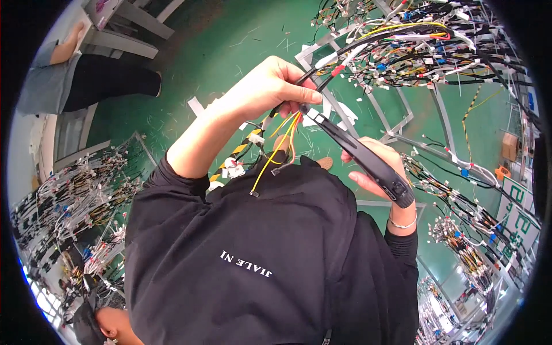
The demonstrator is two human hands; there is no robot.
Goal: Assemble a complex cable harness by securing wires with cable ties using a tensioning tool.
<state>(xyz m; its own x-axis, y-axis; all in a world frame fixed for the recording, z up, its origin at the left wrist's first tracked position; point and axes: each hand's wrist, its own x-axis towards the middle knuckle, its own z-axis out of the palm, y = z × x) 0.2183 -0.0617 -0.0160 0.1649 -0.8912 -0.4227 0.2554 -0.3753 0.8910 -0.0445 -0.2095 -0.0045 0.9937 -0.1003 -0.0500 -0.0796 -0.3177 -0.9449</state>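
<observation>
My left hand (275,91) is closed round a black-wrapped wire harness (310,75), its thumb and fingers pinching it. From that grip, loose yellow and pinkish wires (294,129) hang down, with small dark connectors (254,194) at their ends. My right hand (376,167) grips a long black cable tie gun (359,152) with a round knob at its rear end. The gun slants up to the left, and its nose lies at the harness, right beside my left fingers. Whether a tie sits in the nose is too small to tell.
Dense harness bundles (414,57) hang on a metal frame (397,123) at the upper right. More bundles lie at the left (75,195) and lower right (468,253). A person (98,83) stands at the upper left; another's head (109,322) shows lower left. Scraps litter the green floor (253,34).
</observation>
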